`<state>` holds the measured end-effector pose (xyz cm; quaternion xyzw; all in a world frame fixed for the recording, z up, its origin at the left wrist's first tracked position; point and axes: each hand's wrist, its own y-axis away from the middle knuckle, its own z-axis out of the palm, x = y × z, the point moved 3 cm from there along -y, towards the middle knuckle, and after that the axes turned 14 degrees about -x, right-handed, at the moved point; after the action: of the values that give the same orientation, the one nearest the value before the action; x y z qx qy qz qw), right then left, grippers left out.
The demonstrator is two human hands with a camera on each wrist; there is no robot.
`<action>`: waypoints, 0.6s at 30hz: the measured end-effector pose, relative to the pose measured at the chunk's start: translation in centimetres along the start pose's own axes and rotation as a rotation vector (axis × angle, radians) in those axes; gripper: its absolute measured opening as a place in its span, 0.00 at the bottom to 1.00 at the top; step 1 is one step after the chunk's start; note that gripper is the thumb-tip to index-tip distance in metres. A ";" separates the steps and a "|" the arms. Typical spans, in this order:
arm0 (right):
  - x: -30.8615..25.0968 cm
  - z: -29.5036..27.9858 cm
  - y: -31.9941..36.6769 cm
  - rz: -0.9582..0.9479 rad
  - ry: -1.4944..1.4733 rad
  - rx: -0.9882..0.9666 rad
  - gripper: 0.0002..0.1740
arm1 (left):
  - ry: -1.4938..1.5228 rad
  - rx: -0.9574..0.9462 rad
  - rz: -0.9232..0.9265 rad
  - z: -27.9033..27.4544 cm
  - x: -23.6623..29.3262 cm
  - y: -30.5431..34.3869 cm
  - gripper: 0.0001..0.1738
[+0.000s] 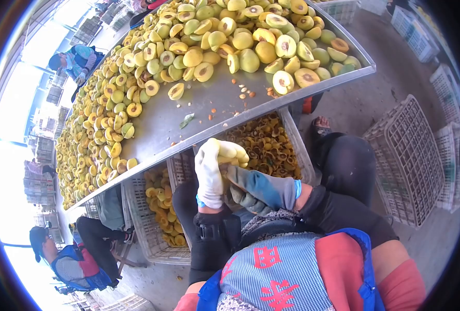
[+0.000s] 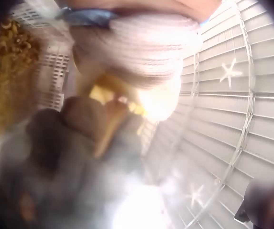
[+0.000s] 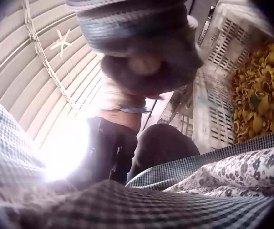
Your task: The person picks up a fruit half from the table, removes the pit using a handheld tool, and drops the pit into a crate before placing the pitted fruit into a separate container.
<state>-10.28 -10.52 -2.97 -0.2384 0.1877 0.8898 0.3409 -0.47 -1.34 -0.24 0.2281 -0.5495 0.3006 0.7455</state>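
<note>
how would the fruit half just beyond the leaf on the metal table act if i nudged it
The fruit half would probably rock rather than roll far, since one side is cut flat while its skin side looks rounded. It may slide fairly easily, as the metal table looks smooth there.

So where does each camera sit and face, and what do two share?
Head: on the head, looking forward and down at halved fruit on a metal table; gloved left hand, right hand, legs and apron show.
Left wrist: on that wrist, facing along the left hand, roof beyond; both hands show, blurred.
Right wrist: on that wrist, facing up past the right hand; left forearm and apron show too.
Shared: both wrist views show roof, ceiling fan and crated fruit pieces.
</note>
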 end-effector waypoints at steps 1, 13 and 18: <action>0.1 0.5 0.2 0.061 -0.216 -0.169 0.37 | 0.089 -0.011 0.036 0.1 -0.3 -0.2 0.25; 0.1 1.1 0.7 -0.003 -0.157 -0.158 0.36 | -0.582 0.523 0.304 -9.4 5.9 6.8 0.15; -0.9 0.6 0.3 0.052 0.083 0.163 0.37 | -1.032 0.846 0.155 -15.3 10.3 7.0 0.19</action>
<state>-10.08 -10.93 -1.88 -0.2416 0.2795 0.8696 0.3277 7.33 15.96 5.22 0.5747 -0.6852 0.3952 0.2098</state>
